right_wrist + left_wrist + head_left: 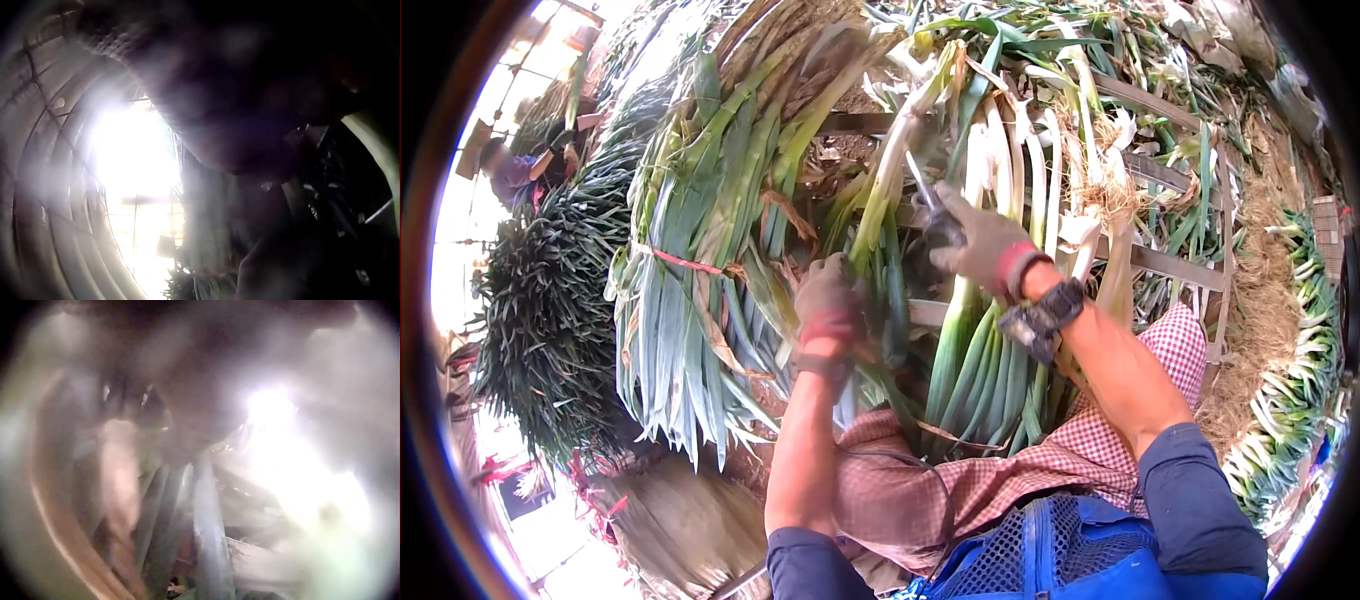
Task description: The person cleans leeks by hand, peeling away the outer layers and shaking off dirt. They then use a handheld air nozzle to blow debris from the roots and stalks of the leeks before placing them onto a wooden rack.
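Observation:
In the head view my gloved left hand point(830, 298) grips a leek point(880, 205) low on its green part. The pale shaft slants up to the right, and the hand hides part of the leaves. My gloved right hand point(988, 245) holds a knife point(921, 183) by its dark handle, the thin blade pointing up and left close beside the leek's shaft. Below the right hand lies a row of leeks point(978, 375) with white shafts up and green leaves toward my lap. Both wrist views are dark and blurred; leaves point(212, 531) show in the left one.
A large bundle of long leaves point(670, 310), tied with a red band point(680, 262), stands at left. Behind it is a dark green heap point(550, 300) and another person point(515, 170). A slatted wooden frame point(1165, 262) with leaf scraps is at right, with more leeks point(1290, 400) beyond.

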A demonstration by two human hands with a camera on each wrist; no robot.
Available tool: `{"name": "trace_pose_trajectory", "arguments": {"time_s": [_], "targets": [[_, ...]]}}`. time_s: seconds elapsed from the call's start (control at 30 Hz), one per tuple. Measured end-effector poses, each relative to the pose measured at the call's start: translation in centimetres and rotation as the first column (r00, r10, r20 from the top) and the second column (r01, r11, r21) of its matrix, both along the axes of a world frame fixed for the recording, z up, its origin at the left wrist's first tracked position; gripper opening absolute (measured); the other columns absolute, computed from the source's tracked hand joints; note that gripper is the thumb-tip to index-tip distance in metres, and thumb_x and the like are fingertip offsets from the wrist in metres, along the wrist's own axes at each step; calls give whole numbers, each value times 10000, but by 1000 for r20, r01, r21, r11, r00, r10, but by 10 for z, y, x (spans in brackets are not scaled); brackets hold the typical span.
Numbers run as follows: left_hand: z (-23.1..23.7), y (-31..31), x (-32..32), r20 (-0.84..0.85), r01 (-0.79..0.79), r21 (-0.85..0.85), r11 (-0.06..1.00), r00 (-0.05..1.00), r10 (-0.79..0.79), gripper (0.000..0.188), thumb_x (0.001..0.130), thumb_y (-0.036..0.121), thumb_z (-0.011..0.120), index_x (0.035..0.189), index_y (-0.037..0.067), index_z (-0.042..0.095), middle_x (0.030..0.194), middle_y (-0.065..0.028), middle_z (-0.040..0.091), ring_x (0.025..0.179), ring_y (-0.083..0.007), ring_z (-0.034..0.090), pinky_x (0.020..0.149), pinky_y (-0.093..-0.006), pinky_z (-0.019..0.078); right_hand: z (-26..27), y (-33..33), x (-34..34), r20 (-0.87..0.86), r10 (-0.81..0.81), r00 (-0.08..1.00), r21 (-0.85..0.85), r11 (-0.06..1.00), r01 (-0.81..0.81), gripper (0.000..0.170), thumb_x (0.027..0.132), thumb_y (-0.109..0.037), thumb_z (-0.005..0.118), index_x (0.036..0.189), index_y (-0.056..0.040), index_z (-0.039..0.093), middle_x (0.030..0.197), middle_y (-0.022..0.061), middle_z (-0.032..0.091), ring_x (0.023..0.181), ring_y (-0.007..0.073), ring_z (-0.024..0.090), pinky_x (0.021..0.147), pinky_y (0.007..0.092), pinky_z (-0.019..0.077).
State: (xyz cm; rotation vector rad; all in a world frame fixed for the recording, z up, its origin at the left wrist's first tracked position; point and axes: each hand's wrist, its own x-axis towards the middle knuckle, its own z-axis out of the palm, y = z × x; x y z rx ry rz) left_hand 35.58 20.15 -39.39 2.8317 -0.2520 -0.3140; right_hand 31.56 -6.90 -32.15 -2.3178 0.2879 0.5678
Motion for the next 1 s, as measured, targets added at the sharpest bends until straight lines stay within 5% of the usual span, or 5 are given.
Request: {"name": "trace_pose_trajectory", "arguments": {"time_s": [0.2, 0.27, 0.6, 0.63, 1.0], "targets": [[-14, -3, 10, -52, 20, 89, 996, 999, -15, 621, 826, 349, 843, 1397, 172, 677, 1304, -170, 724, 1212, -404, 681, 1033, -478, 533, -16, -44, 73, 103, -104, 989, -90, 989, 114, 977, 883, -433, 819, 1699, -179, 345, 1208, 206, 763, 1092, 349, 743, 970, 419, 562], [-14, -3, 13, -133, -36, 0, 999, 990, 36, 399, 821, 332, 821, 1157, 131, 744, 1083, -156, 765, 1029, -400, 724, 905, -491, 562, -11, -50, 80, 123, -95, 988, -150, 982, 113, 974, 889, -438, 817, 1703, -203, 337, 1232, 219, 758, 1126, 359, 737, 1009, 426, 550], [63, -20, 27, -397, -266, -349, 899, 911, 116, 306, 717, 145, 831, 983, 4, 777, 785, -86, 757, 658, -177, 698, 650, -341, 585, -19, -27, -39, 131, 89, 987, 106, 989, -104, 1038, 890, -467, 797, 1730, -193, 253, 1130, 254, 753, 1033, 418, 739, 970, 447, 555], [69, -21, 31, -392, -284, -350, 892, 910, 136, 304, 706, 148, 836, 970, 9, 777, 792, -89, 762, 665, -182, 703, 662, -346, 589, -12, -25, -48, 65, 100, 993, 120, 987, -107, 1074, 851, -433, 808, 1730, -158, 255, 1335, 100, 737, 1135, 312, 727, 1054, 381, 539], [62, -51, 52, -213, -135, -241, 961, 973, 84, 333, 696, 211, 841, 963, 22, 782, 803, -89, 770, 713, -178, 714, 713, -350, 587, 30, -50, -104, 174, 175, 969, 160, 966, -203, 1104, 879, -542, 786, 1745, -206, 191, 1221, 249, 748, 1042, 440, 747, 1025, 479, 546]]}}
